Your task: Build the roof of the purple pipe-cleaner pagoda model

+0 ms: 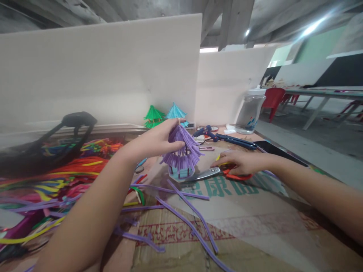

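I have the purple model house [181, 160] standing upright between the two hands. The left hand [164, 138] is curled around its upper roof, thumb across the front and fingers mostly hidden behind the peak. To the right of the house, the right hand [236, 162] is closed over the red and yellow handles of the scissors [208, 173]; I can't tell whether they are lifted clear. Their blades look shut and point at the house, the tip just beside its base; whether it touches, I can't make out.

In front of the house, loose purple strips [195, 215] lie across the cardboard [164, 260] on the tabletop [121, 260], one passing near the base. Left of the house is a tangled heap of coloured strips [93, 168], partly behind the left forearm, with a blurred black object [79, 120] over it.

Behind the house I see a green model house [153, 117] and a blue model house [176, 110], side by side before a white panel [113, 75]. Behind and right of it sit a glue gun [205, 132], a long dark tool [236, 141] and, farther off, a clear bottle [251, 113].
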### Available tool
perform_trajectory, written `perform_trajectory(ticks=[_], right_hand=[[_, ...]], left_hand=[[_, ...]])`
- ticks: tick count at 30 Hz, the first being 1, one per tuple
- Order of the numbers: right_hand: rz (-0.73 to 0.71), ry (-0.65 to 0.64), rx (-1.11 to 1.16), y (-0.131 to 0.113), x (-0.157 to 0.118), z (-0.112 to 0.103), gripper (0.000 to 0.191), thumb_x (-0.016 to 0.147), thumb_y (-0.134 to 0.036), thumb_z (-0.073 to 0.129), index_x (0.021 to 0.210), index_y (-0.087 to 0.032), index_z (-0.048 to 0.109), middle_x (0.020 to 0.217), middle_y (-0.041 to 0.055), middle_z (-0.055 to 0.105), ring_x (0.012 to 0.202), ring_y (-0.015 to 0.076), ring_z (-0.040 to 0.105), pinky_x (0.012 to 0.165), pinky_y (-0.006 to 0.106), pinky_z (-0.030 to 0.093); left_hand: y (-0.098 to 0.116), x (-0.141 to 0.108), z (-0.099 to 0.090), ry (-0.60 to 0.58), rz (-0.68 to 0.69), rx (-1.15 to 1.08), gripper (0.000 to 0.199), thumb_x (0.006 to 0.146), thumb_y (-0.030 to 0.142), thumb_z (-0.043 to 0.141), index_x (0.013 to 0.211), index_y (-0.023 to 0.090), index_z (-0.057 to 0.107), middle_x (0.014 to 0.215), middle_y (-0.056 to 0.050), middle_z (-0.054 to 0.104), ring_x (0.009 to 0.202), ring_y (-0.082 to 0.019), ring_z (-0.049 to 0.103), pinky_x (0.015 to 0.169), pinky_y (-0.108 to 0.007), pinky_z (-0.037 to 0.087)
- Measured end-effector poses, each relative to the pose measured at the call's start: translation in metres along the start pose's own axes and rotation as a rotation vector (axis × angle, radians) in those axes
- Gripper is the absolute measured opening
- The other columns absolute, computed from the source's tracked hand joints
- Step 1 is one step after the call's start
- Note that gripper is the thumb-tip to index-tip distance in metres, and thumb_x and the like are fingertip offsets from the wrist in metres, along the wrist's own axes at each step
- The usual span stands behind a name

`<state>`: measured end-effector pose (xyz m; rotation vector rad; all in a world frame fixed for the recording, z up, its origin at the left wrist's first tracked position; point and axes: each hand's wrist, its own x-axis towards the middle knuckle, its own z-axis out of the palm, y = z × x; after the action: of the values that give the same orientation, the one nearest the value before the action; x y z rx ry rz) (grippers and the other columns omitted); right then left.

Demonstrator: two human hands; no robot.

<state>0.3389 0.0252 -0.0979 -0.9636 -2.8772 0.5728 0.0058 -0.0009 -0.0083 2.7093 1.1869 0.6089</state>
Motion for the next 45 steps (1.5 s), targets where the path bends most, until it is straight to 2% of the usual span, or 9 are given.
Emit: perform_trajectory(ticks=[2,5,8,10,13,22,34,40,45], right_hand=[[-0.015,-0.044,-0.016,0.002,-0.001,-0.004,0.049,0.085,-0.028,0.059,0.134,-0.029,0.060,0.111,0.0066,0.065,0.097,0.0212,0.061,0.086,0.033,0.047],[-0.024,-0.042,0.033,0.002,0.001,-0.003,0.044,0.089,-0.036,0.058,0.131,-0.028,0.062,0.115,0.0069,0.065,0.104,0.0222,0.060,0.094,0.035,0.045],[0.074,0.107,0.040,-0.001,0.007,0.009,0.039,0.095,-0.046,0.047,0.120,-0.025,0.069,0.113,0.0068,0.067,0.102,0.0219,0.062,0.092,0.034,0.047],[0.159,0.279,-0.095,-0.005,0.012,0.019,0.041,0.098,-0.046,0.040,0.107,-0.024,0.072,0.108,0.0077,0.069,0.095,0.0222,0.063,0.087,0.035,0.047],[0.177,0.370,-0.273,-0.008,0.018,0.030,0.038,0.098,-0.045,0.039,0.111,-0.025,0.069,0.117,0.0082,0.066,0.099,0.0239,0.062,0.086,0.037,0.046],[0.145,0.384,-0.226,0.008,0.021,0.034,0.038,0.099,-0.042,0.037,0.105,-0.023,0.068,0.110,0.0075,0.067,0.094,0.0217,0.062,0.085,0.035,0.046],[0.134,0.390,-0.208,0.008,0.022,0.035,0.038,0.099,-0.042,0.037,0.105,-0.023,0.069,0.109,0.0081,0.067,0.094,0.0222,0.062,0.084,0.036,0.046],[0.132,0.387,-0.203,0.006,0.022,0.033,0.039,0.098,-0.043,0.037,0.104,-0.023,0.069,0.108,0.0089,0.067,0.094,0.0229,0.061,0.084,0.037,0.046],[0.146,0.382,-0.199,0.006,0.022,0.033,0.039,0.098,-0.043,0.036,0.105,-0.023,0.069,0.109,0.0087,0.067,0.094,0.0227,0.061,0.084,0.036,0.046]], left_hand=[[-0.001,0.001,0.002,0.007,0.005,0.015,0.068,0.084,0.040,0.055,0.145,0.016,0.036,0.142,-0.013,0.050,0.125,-0.027,0.052,0.103,-0.036,0.043],[-0.005,0.003,0.004,0.020,0.022,0.023,0.068,0.083,0.038,0.055,0.145,0.017,0.036,0.139,-0.013,0.052,0.122,-0.027,0.054,0.099,-0.035,0.044],[-0.006,0.003,0.004,0.030,0.032,0.034,0.068,0.083,0.039,0.056,0.144,0.017,0.037,0.138,-0.013,0.053,0.122,-0.028,0.053,0.099,-0.036,0.044],[-0.004,0.002,0.004,0.027,0.036,0.035,0.069,0.083,0.043,0.056,0.144,0.018,0.037,0.139,-0.013,0.052,0.123,-0.028,0.052,0.100,-0.037,0.044],[0.002,0.001,0.002,0.006,0.033,0.030,0.072,0.083,0.046,0.057,0.145,0.017,0.036,0.136,-0.013,0.054,0.121,-0.028,0.054,0.099,-0.037,0.044],[0.005,0.003,0.004,0.016,-0.021,0.055,0.072,0.080,0.035,0.057,0.145,0.014,0.035,0.132,-0.014,0.056,0.117,-0.028,0.055,0.097,-0.036,0.045],[-0.004,0.002,0.002,0.023,-0.002,0.034,0.062,0.089,0.046,0.046,0.144,0.019,0.040,0.145,-0.011,0.050,0.129,-0.028,0.049,0.107,-0.038,0.040],[-0.004,-0.001,0.000,0.011,-0.003,0.013,0.072,0.085,0.045,0.051,0.150,0.021,0.032,0.149,-0.009,0.046,0.131,-0.027,0.049,0.107,-0.035,0.040],[-0.002,0.002,0.001,0.000,-0.002,0.036,0.074,0.082,0.036,0.053,0.149,0.016,0.031,0.141,-0.012,0.052,0.125,-0.027,0.053,0.101,-0.033,0.043]])
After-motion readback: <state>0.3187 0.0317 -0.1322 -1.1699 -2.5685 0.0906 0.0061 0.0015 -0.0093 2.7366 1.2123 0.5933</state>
